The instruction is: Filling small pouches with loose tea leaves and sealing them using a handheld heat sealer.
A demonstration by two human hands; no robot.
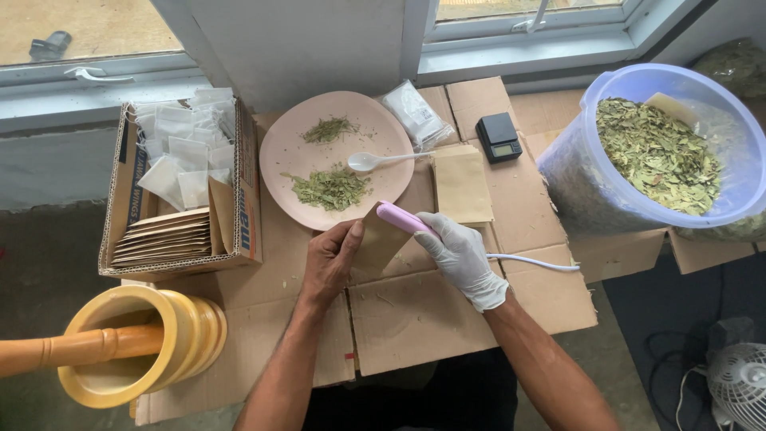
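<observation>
My bare left hand (329, 259) pinches the left side of a small brown paper pouch (378, 240), held above flattened cardboard (415, 315). My right hand (463, 257), in a white glove, grips a pink handheld sealer (401, 217) clamped over the pouch's top edge; its white cord (533, 262) trails to the right. Just beyond the hands lies a pink plate (279, 156) with two piles of dried green leaves (330, 188) and a white spoon (375, 160).
A stack of brown pouches (461, 185), a clear bag (415, 114) and a small black scale (499, 136) lie past the plate. A plastic bucket (574, 191) of dried leaves stands right. A cardboard box (120, 183) of sachets and a yellow mortar (171, 335) with pestle (80, 347) sit left. A fan (738, 383) is at the lower right.
</observation>
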